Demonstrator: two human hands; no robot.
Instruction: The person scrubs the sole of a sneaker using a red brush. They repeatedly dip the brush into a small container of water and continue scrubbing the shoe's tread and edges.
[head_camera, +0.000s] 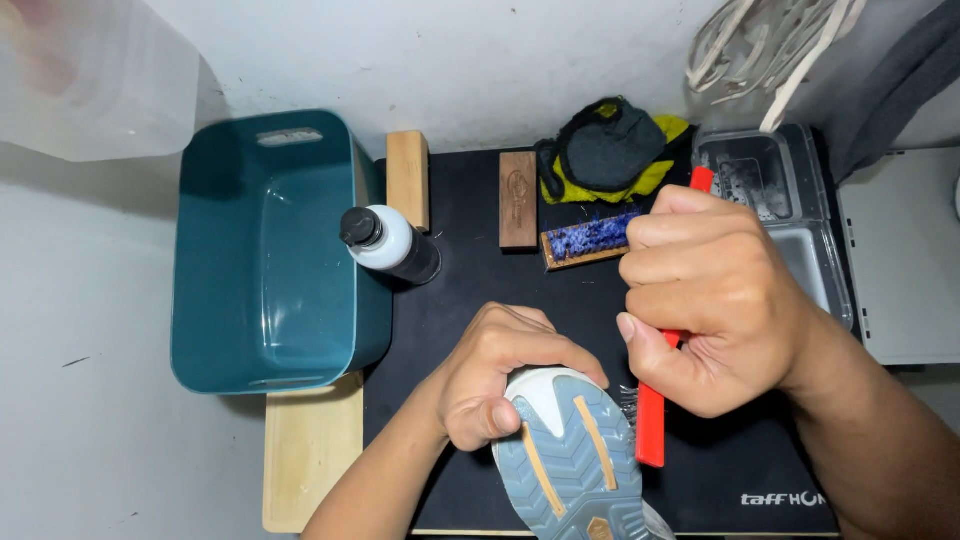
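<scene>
Right hand (715, 300) around red brush (652, 420)

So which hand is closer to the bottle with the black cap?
Left. The left hand grips the shoe just below and right of the bottle. The right hand, holding the red brush, is farther right.

Two bare forearms + hands in view, no sleeves, no gloves. Left hand (500, 375): no ring, no watch, no wristband; nails short, thumbnail plain w/o polish. Right hand (710, 300): same, no jewellery, thumbnail short + unpainted, knuckles show as ridges. Wrists bare on both sides. Right forearm looks thicker since nearer the cam. No markings or tattoos seen.
</scene>
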